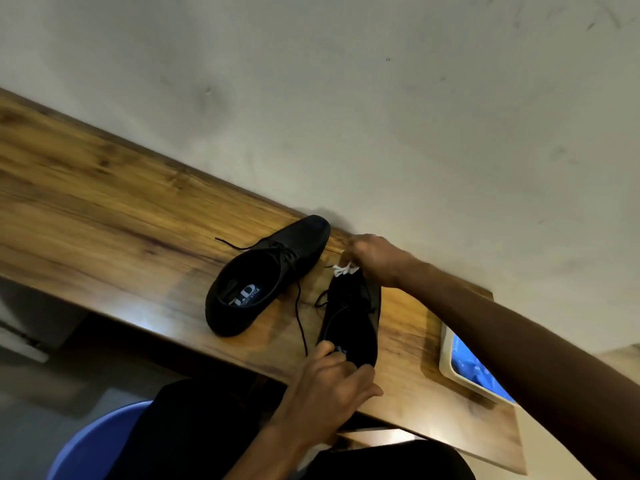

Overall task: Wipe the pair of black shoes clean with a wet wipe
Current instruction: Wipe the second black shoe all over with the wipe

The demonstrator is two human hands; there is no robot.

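Task looks mid-way at best: the right hand (372, 258) is closed round a crumpled white wet wipe (343, 269) and presses it to the toe end of the black matte lace-up shoe nearest the person (351, 317), while the left hand (332, 382) grips that shoe's heel end, thumb at the collar, steadying it on the wood-grain laminate counter (104, 202). So wiping of this shoe is under way, prob. only at the toe; sides & heel seem still to do. The second black lace-up shoe (266, 275) sits just beside it to the left, apart from both hands, laces loose and trailing over the counter; whether it's been wiped can't be told, no visible sheen diff. Both uppers read as dull, soft, low-gloss w/ rounded toes; insole of the second shows a pale printed label. Wipe is thin, bunched, limp. At the counter's right end sits a cream rectangular tray w/ blue contents (460, 368), partly hidden by the right forearm.
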